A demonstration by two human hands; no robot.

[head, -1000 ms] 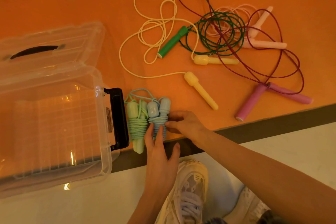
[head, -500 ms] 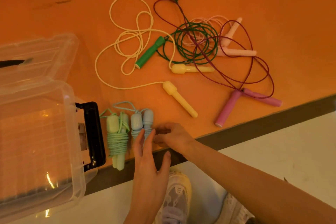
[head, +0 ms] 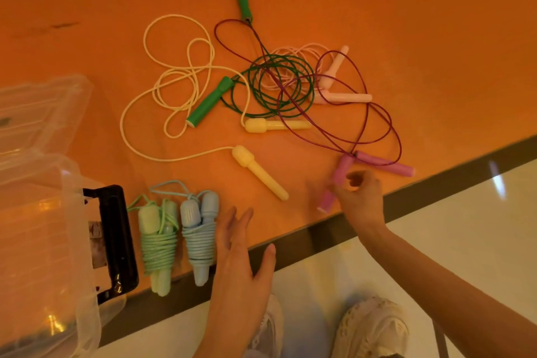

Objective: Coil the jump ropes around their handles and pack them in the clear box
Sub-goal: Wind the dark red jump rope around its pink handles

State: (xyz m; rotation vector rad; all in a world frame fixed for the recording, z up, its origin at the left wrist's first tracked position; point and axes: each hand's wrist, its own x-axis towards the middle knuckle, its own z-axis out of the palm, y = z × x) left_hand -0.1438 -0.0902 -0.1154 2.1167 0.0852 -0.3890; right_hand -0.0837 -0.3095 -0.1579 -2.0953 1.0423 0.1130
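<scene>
Clear box [head: 43,241] sitting open at table's left edge, black latch [head: 116,241] facing the ropes. Mint rope [head: 158,244] and pale blue rope [head: 200,237] lying coiled round their handles, side by side just beside the latch. Yellow [head: 258,173], green [head: 210,102], pale pink [head: 343,96] and magenta [head: 383,163] ropes lying uncoiled, tangling together mid-table.

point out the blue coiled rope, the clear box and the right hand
blue coiled rope [head: 200,237], head view, on the wound cord
clear box [head: 43,241], head view, on its side wall
right hand [head: 359,197], head view, on its back
</scene>
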